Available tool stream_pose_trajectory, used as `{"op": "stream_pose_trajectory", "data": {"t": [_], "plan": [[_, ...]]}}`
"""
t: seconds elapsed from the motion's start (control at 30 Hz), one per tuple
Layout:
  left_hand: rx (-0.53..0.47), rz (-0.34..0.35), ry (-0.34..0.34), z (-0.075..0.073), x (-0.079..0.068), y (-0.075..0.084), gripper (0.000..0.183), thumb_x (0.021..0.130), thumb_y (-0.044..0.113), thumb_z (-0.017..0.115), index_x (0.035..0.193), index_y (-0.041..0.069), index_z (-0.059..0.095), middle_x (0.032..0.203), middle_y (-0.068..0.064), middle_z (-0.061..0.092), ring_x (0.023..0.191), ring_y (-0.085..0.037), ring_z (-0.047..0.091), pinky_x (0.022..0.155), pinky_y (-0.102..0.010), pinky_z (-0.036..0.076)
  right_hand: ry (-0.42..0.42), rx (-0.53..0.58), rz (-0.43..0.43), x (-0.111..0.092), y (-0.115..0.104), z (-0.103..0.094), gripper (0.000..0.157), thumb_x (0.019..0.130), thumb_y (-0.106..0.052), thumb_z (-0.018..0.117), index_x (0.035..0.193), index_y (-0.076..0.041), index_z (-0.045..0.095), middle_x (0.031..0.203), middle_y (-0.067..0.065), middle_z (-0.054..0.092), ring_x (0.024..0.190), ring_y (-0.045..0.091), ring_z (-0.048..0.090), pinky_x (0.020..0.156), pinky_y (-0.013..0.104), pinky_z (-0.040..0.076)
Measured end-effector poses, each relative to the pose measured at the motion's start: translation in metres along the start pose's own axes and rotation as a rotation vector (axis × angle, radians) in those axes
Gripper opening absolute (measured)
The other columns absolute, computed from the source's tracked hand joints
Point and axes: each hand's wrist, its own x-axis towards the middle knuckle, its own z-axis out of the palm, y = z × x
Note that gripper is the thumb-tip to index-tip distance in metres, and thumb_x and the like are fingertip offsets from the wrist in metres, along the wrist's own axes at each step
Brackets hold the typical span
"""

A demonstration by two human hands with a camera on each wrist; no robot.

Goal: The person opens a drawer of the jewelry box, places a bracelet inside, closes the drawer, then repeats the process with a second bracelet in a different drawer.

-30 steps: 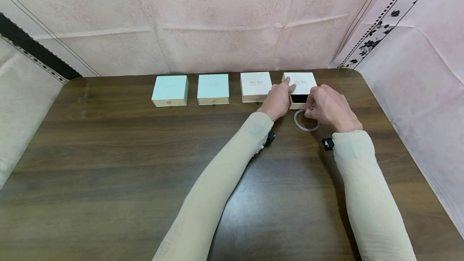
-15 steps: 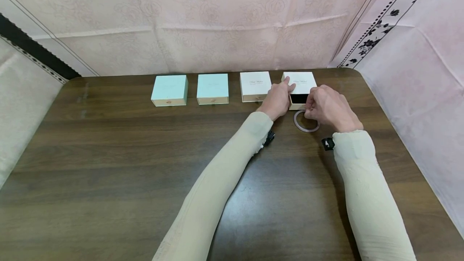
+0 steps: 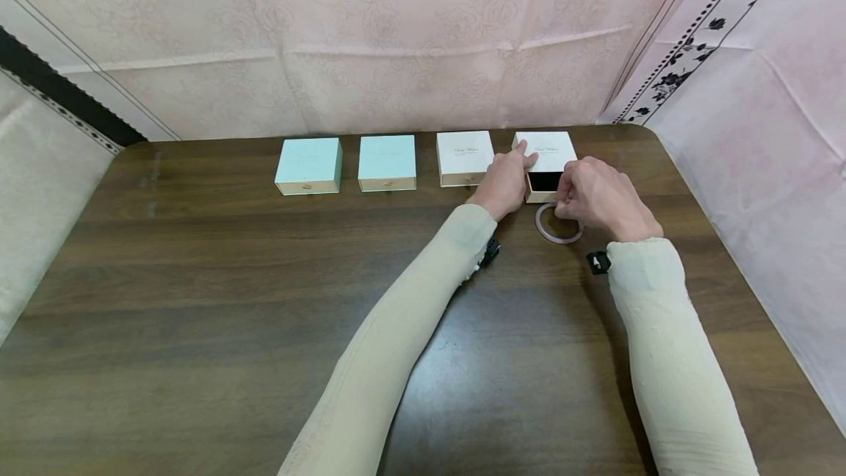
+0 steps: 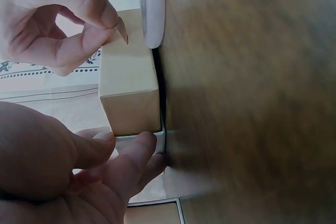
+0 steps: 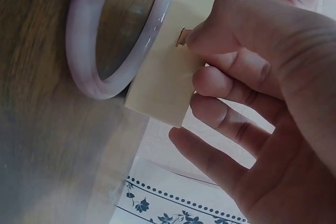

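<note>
The rightmost white drawer box (image 3: 554, 151) has its drawer (image 3: 543, 193) partly out, with a dark interior showing. My left hand (image 3: 505, 181) grips the box's outer sleeve from its left side, thumb and fingers around the edge near the drawer's mouth. Between thumb and index finger my right hand (image 3: 603, 198) pinches the small pull tab (image 5: 182, 37) on the cream drawer front (image 4: 128, 77); the other fingers of that hand lie at the drawer's edge. A pale lilac bangle (image 5: 84, 35) lies on the table right in front of the drawer, partly behind the right hand in the head view.
Another white box (image 3: 465, 153) stands to the left, and two mint-green boxes (image 3: 388, 156) farther left in the same row. They line the back of the brown wooden table (image 3: 264, 329). Patterned cloth (image 3: 370, 35) hangs behind and at both sides.
The drawer has slid slightly farther out toward me, and the bangle has shifted a little the same way. Both hands keep their grip almost in place.
</note>
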Motion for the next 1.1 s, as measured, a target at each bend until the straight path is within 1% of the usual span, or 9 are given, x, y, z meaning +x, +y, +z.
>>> {"op": "stream_pose_trajectory", "data": {"t": [0.1,0.2,0.37,0.8,1.0,1.1], "plan": [[0.003,0.005,-0.001,0.0000,0.0003,-0.0001,0.052,0.107,-0.001,0.039,0.153,0.021,0.045,0.171,0.002,0.023,0.149,-0.019,0.039,0.103,-0.020,0.049,-0.008,-0.003,0.001,0.0000,0.0001,-0.0001,0.005,0.079,-0.012,0.076,0.081,-0.010,0.072,0.089,0.008,0.069,0.084,0.024,0.063,0.072,0.051,0.052],[0.002,0.006,0.000,0.0003,0.0007,-0.0004,0.052,0.107,-0.002,0.039,0.153,0.021,0.045,0.171,0.002,0.023,0.149,-0.019,0.039,0.104,-0.020,0.048,-0.011,-0.003,0.002,-0.0006,-0.0002,-0.0007,0.006,0.079,-0.012,0.077,0.081,-0.010,0.072,0.089,0.008,0.069,0.084,0.025,0.063,0.072,0.051,0.052],[-0.013,0.009,0.009,0.0007,0.0004,-0.0011,0.051,0.107,-0.002,0.040,0.153,0.020,0.046,0.171,0.002,0.023,0.150,-0.019,0.038,0.110,-0.023,0.045,-0.019,-0.001,-0.001,-0.0012,-0.0005,-0.0014,0.007,0.078,-0.013,0.078,0.081,-0.011,0.072,0.089,0.008,0.069,0.084,0.025,0.063,0.073,0.051,0.052],[-0.008,0.018,0.006,0.0008,0.0007,-0.0009,0.050,0.107,-0.002,0.039,0.153,0.018,0.046,0.171,0.000,0.023,0.149,-0.020,0.038,0.104,-0.021,0.049,-0.042,0.019,0.006,-0.0026,-0.0007,-0.0027,0.008,0.079,-0.012,0.079,0.083,-0.010,0.072,0.088,0.007,0.071,0.081,0.023,0.064,0.074,0.049,0.052],[-0.014,0.017,0.001,0.0002,0.0006,-0.0009,0.050,0.107,-0.001,0.039,0.153,0.018,0.045,0.171,0.000,0.023,0.150,-0.020,0.036,0.110,-0.024,0.044,-0.043,0.015,-0.006,-0.0032,-0.0006,-0.0024,0.008,0.078,-0.012,0.078,0.083,-0.010,0.072,0.088,0.008,0.071,0.082,0.024,0.064,0.074,0.049,0.052],[-0.014,0.019,0.001,0.0000,0.0002,-0.0012,0.050,0.107,0.000,0.039,0.153,0.018,0.045,0.171,0.000,0.023,0.150,-0.020,0.036,0.109,-0.023,0.045,-0.046,0.014,-0.010,-0.0034,-0.0005,-0.0029,0.008,0.078,-0.012,0.078,0.083,-0.011,0.072,0.088,0.007,0.071,0.082,0.024,0.064,0.074,0.049,0.052]]}}
